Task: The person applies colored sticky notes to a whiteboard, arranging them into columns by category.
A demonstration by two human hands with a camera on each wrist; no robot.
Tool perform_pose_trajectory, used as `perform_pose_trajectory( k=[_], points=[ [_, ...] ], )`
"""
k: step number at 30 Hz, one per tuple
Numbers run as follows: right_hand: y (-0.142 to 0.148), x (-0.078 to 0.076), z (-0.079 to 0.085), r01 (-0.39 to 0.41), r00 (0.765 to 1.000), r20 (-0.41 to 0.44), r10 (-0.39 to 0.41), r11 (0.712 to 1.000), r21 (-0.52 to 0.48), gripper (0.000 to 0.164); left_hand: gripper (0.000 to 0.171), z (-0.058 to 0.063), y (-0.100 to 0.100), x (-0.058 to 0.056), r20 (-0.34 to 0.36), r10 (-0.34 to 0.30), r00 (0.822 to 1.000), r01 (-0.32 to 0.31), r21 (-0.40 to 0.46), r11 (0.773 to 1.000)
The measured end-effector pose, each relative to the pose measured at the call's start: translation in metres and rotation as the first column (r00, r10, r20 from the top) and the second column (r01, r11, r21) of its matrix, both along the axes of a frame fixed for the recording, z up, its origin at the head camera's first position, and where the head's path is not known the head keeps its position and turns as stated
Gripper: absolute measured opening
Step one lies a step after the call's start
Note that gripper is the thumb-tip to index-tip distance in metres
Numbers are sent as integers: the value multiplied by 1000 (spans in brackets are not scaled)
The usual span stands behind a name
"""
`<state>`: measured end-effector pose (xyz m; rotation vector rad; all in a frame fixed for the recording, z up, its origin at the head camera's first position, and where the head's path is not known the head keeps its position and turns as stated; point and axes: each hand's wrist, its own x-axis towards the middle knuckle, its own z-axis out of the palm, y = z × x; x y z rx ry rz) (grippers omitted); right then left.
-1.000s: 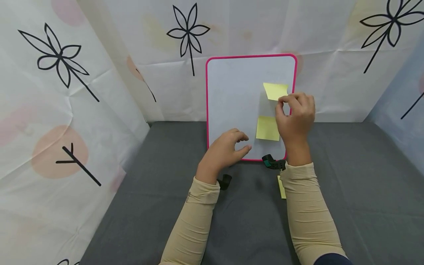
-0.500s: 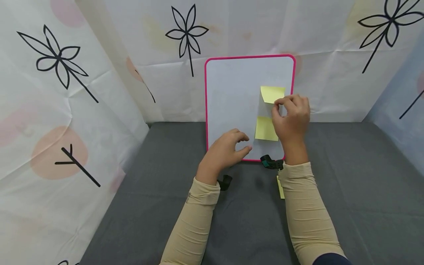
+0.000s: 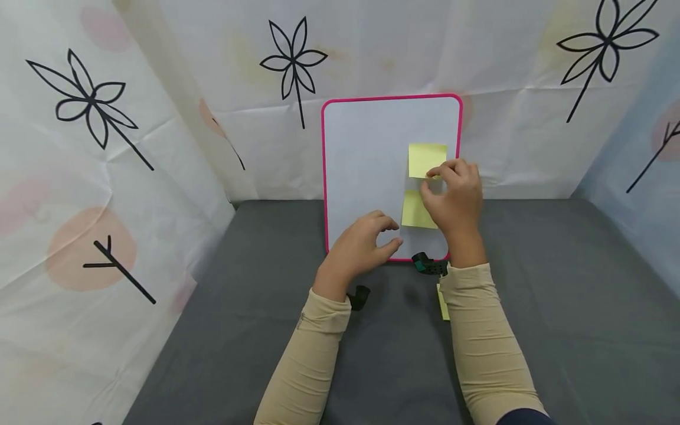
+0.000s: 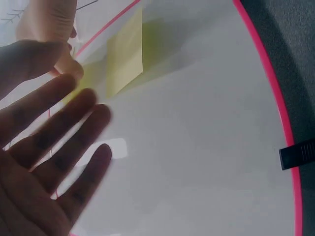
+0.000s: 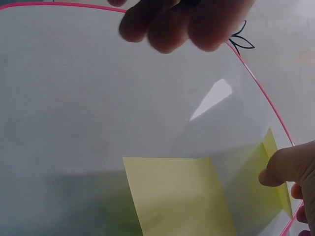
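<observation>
A whiteboard with a pink frame stands upright against the back cloth. Near its right side the upper yellow sticky note overlaps the board, and my right hand pinches its lower edge. The right wrist view shows this upper note tilted out from the board under a fingertip. Directly below, the lower sticky note is on the board, partly covered by my right hand. My left hand hovers before the board's lower left, fingers spread and holding nothing; its palm side shows in the left wrist view.
A yellow sticky note pad lies on the grey tablecloth, half hidden behind my right sleeve. A black clip sits on the board's pink edge. Printed cloth walls close off the back and sides.
My right hand has moved left and down with the upper sticky note, which has gone from skewed to square above the lower one. The left hand has barely moved. The view has shifted slightly.
</observation>
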<state>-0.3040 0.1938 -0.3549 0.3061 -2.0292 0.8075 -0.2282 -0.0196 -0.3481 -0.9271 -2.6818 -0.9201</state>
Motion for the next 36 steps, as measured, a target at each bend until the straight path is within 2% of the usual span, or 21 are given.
perform_pose_trajectory(
  k=[3, 6, 9, 15, 21, 24, 29, 32, 36],
  points=[
    [2, 1, 0, -33, 999, -11, 33, 999, 4, 13, 33, -2, 4, -1, -111, 7, 994, 0, 68, 998],
    [5, 2, 0, -57, 998, -27, 57, 998, 6, 17, 37, -2, 10, -5, -227, 24, 974, 5, 129, 992],
    [3, 2, -1, -74, 997, -24, 75, 997, 8, 26, 40, -1, 12, -10, -282, 41, 959, -3, 134, 991],
    [1, 0, 2, -91, 995, 33, 89, 994, 63, 48, 49, 10, 16, -26, -320, 42, 947, -22, 66, 998],
    [0, -5, 6, -76, 995, 73, 67, 990, 123, 62, 63, 23, 27, -51, -385, 30, 922, -60, -65, 996],
    [-1, -7, 6, -67, 993, 105, 50, 984, 164, 65, 65, 29, 34, -65, -403, 20, 915, -90, -157, 984],
    [-2, -6, 7, -88, 983, 178, 50, 973, 214, 66, 68, 34, 42, -84, -386, 11, 922, -137, -299, 945],
    [-2, -6, 8, -106, 976, 211, 57, 968, 226, 65, 69, 36, 42, -93, -388, 22, 922, -162, -334, 929],
    [-1, -9, 9, -114, 973, 222, 61, 966, 233, 65, 71, 37, 41, -99, -384, 26, 923, -166, -337, 927]
  ],
)
